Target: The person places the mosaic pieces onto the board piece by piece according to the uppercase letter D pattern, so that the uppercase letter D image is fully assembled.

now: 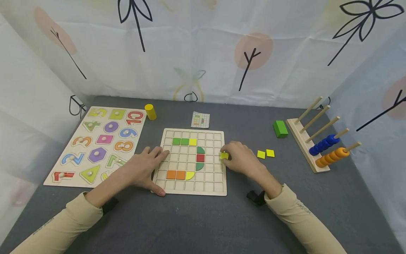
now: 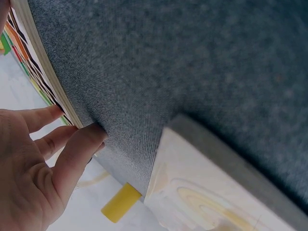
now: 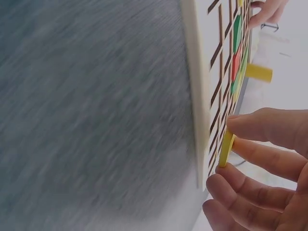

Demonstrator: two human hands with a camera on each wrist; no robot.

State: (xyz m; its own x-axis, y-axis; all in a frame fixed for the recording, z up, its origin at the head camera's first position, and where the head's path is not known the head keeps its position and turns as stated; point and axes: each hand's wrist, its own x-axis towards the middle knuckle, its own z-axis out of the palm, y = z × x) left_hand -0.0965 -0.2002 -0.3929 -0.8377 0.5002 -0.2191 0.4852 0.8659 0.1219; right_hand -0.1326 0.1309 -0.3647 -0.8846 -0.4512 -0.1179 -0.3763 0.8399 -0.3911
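A wooden grid board [image 1: 184, 160] lies in the middle of the table, with green, yellow, red and orange tiles in some of its squares. My left hand [image 1: 144, 169] is spread at the board's left side, its fingertips resting on the edge and the thumb by the near left corner. At the right edge, my right hand [image 1: 239, 157] pinches a yellow square tile [image 3: 227, 148] between thumb and fingers, just over the board. Two more yellow square tiles, one left [image 1: 261, 154] and one right [image 1: 270, 153], lie to the right of that hand.
A small pattern card [image 1: 200, 120] lies behind the board. On the left is a number-and-shape puzzle board [image 1: 71, 141] with a yellow cylinder [image 1: 150, 112] at its far corner. To the right stand a green block [image 1: 280, 129] and a bead stacker [image 1: 307, 144] with blue and orange beads.
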